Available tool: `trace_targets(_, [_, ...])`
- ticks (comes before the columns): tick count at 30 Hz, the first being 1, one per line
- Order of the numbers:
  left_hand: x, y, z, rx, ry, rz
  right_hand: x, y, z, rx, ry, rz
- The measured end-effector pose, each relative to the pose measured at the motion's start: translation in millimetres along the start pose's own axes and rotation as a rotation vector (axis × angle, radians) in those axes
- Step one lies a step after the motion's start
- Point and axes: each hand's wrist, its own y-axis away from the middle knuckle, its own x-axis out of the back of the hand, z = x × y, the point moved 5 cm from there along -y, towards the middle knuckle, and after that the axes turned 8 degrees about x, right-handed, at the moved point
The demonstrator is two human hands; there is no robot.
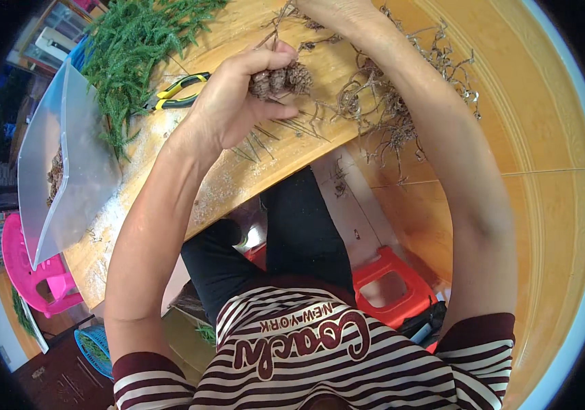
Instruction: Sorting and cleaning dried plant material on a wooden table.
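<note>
My left hand (pixel 227 99) is closed around a small bunch of brown pine cones (pixel 280 80) above the wooden table (pixel 238 184). Thin brown stems rise from the bunch past my thumb. At the top edge, my right hand (pixel 337 12) reaches across the table; its fingers are mostly cut off by the frame, so what they do is hidden. Thin wire-like stems (pixel 258 142) lie beneath my left hand. Yellow-and-black pliers (pixel 177 90) rest just left of my wrist. A tangle of dry curly twigs (pixel 391 102) lies under and beside my right forearm.
Green artificial sprigs (pixel 135 44) are heaped at the far left. A translucent plastic box (pixel 91 157) with brown pine cones stands on the left table side. White flakes dust the tabletop. A red stool (pixel 401 301) and a pink chair (pixel 22 263) stand below table height.
</note>
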Motion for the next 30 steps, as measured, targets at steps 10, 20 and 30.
trace_targets(10, [39.8, -6.7, 44.6, -0.036, -0.774, 0.198, -6.1, 7.9, -10.9, 0.222, 0.1, -0.239])
trace_targets(20, [43.8, -13.6, 62.3, -0.467, -1.487, 0.58, -38.6, 32.7, -41.8, 0.415, -0.119, -0.217])
trace_targets(30, [23.7, -13.5, 58.2, -0.565, -1.566, 0.619, -43.1, 24.0, -45.4, 0.151, -0.327, -0.114])
